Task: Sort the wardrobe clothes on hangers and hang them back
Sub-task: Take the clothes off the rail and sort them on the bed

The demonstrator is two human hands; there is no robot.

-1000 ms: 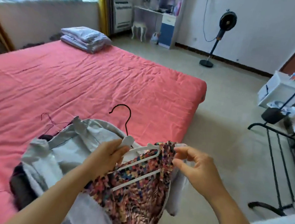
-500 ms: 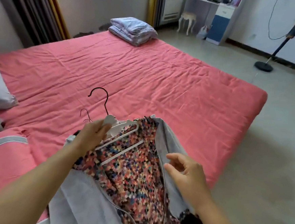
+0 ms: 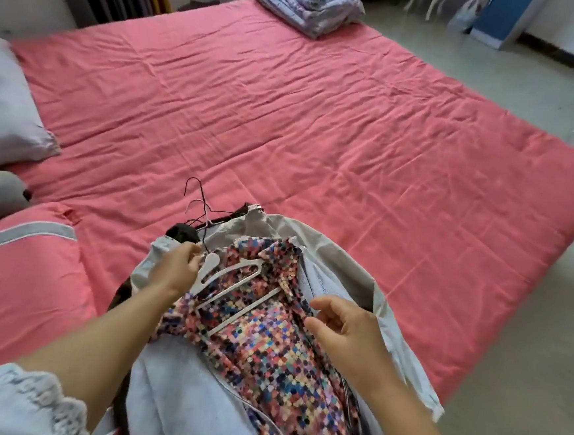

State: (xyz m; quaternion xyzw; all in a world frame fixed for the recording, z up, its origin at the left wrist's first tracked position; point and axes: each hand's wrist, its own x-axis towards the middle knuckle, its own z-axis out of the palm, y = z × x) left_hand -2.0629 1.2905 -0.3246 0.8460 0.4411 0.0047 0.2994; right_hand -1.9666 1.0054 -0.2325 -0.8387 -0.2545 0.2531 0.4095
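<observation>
Two hands work over a heap of hangered clothes at the near edge of the pink bed (image 3: 320, 124). The left hand (image 3: 175, 270) grips the neck of the white hanger (image 3: 229, 281), apparently to steady the patterned dress (image 3: 268, 353) on top of the grey jacket (image 3: 337, 255). The right hand (image 3: 348, 335) hovers over the dress, fingers loosely curled, holding nothing. Thin wire hangers (image 3: 200, 207) poke out behind and could snag. Pillows (image 3: 5, 109) and a folded blanket (image 3: 309, 4) lie well apart.

Since a second ago the right hand (image 3: 345, 331) has let go of the patterned garment (image 3: 268, 346) and hovers with fingers loosely curled, while the clothes bundle now lies lowered onto the pink bed (image 3: 320, 124).
</observation>
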